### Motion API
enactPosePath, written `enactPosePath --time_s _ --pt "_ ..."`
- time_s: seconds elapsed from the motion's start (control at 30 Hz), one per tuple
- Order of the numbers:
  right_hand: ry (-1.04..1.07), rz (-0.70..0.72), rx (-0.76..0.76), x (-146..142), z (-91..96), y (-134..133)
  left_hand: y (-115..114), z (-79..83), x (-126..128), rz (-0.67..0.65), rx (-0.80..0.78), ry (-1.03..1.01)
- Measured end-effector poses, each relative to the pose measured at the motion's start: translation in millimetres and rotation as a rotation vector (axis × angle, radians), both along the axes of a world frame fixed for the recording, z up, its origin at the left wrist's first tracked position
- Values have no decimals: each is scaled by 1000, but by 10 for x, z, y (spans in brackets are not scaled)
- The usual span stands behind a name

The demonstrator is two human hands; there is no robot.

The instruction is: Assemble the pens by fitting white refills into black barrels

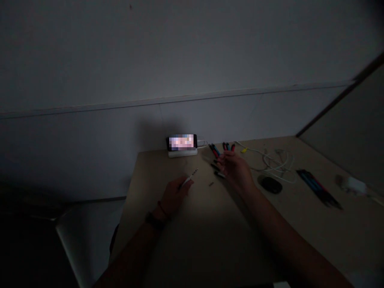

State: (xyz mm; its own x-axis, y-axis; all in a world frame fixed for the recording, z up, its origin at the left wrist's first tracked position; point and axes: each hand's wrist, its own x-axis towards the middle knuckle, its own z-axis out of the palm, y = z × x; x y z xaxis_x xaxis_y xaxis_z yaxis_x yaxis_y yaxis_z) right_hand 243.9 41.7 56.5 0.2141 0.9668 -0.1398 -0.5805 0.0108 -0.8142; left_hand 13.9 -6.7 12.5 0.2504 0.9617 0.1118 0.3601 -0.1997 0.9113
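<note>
DIM DESK: A person's left hand (pixel 174 196) pinched a slim white pen (pixel 190 178) between thumb and fingertips near the middle of the desk (pixel 210 240), its tip angled toward the far edge. The right hand (pixel 237 170) hovered near it, fingers loosely curled over dark markers (pixel 218 173). Whether they gripped one could not be told in the gloom.

The pen looked light, stiff and smooth, likely to roll if laid down, and best taken around the middle of its barrel. A small dark piece (pixel 211 184), perhaps a cap, lay between the hands.

At the far edge, coloured pens (pixel 215 149) lay fanned beside a lit phone (pixel 182 142), its screen blurred. White cables (pixel 277 162), a dark rounded object (pixel 271 185) and a pen bundle (pixel 318 187) lay toward the right edge, their details lost in shadow. The near edge was cut off.
</note>
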Motion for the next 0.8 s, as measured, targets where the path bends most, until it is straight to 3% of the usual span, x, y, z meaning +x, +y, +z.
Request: enactPosePath --time_s 0.13,0.4,0.53,0.63,0.8 --pt "5 13 -43 49 -11 50 -2 -8 -3 -3 17 -10" --pt "-457 -80 46 103 -153 124 12 -31 2 -6 6 2" --pt "-1025 -112 56 178 -247 137 -1 -1 1 -27 15 -8" --pt "-1476 -29 -21 219 -309 127 -13 14 5 -26 20 -3" --pt "-1763 126 -105 257 -372 110 -2 -8 12 -28 16 -10"
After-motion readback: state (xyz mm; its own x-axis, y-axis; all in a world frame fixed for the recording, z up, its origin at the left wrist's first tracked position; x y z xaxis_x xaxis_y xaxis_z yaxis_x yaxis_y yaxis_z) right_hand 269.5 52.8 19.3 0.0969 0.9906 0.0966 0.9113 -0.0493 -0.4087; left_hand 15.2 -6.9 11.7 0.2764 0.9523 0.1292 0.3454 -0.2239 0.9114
